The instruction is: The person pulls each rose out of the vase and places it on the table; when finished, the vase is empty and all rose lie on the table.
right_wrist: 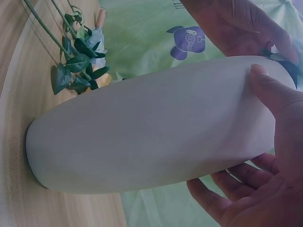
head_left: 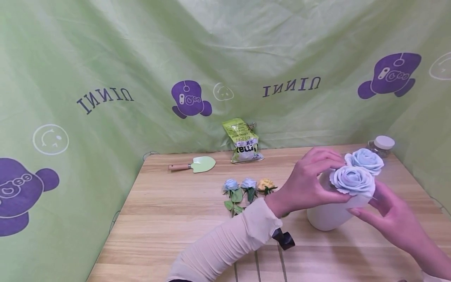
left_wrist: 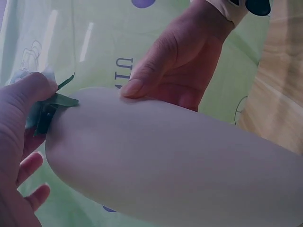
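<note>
A tall white vase point(head_left: 325, 216) stands on the right of the table, with two pale blue artificial roses point(head_left: 354, 181) at its mouth. My left hand point(head_left: 308, 182) is at the rim and pinches one rose just under its bloom; green sepals point(left_wrist: 65, 100) show beside the thumb in the left wrist view. The right hand point(head_left: 396, 217) grips the vase near its top, thumb on one side and fingers around the other, as the right wrist view shows. The stems inside the vase are hidden.
Two blue roses point(head_left: 248, 183) and a yellow rose point(head_left: 266, 185) lie mid-table, their stems pointing toward me, partly behind the left sleeve. At the back are a green trowel point(head_left: 203, 164), a clipped green bag point(head_left: 244, 145) and a white-lidded jar point(head_left: 384, 144).
</note>
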A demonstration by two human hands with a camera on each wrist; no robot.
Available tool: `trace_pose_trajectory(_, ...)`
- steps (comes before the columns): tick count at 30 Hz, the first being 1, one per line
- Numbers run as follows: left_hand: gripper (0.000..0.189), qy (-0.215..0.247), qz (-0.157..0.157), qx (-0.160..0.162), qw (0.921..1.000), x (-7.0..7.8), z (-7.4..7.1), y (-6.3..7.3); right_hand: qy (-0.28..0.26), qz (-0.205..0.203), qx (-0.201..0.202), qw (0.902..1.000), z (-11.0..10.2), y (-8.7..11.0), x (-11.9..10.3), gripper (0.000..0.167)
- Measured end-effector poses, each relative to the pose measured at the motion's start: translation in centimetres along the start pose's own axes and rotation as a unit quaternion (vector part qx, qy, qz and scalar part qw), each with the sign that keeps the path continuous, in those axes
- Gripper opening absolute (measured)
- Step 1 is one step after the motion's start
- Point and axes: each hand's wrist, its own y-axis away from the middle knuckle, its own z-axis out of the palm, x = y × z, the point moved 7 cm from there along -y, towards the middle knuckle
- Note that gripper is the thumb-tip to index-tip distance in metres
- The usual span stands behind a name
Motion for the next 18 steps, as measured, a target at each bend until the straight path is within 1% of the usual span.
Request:
trace_pose_trajectory(5, 0.056, 0.022, 0.009, 0.019, 0.9995, 0.11, -0.25, 0.22, -0.002, -0.001, 0.000, 1.0000, 0.05, 0.02, 0.00, 0.090)
trace_pose_trajectory(11, 0.060, 0.051, 0.010, 0.039, 0.9979, 0.06, -0.45, 0.42, -0.003, 0.000, 0.001, 1.0000, 0.08, 0.09, 0.02, 0.091)
trace_pose_trajectory(15, 0.062, 0.075, 0.008, 0.047, 0.9961, 0.03, -0.56, 0.43, -0.004, -0.003, 0.003, 1.0000, 0.09, 0.05, -0.06, 0.091)
trace_pose_trajectory(18, 0.063, 0.099, -0.002, 0.055, 0.9935, -0.04, -0.73, 0.43, -0.004, -0.005, 0.003, 1.0000, 0.09, 0.04, -0.08, 0.089)
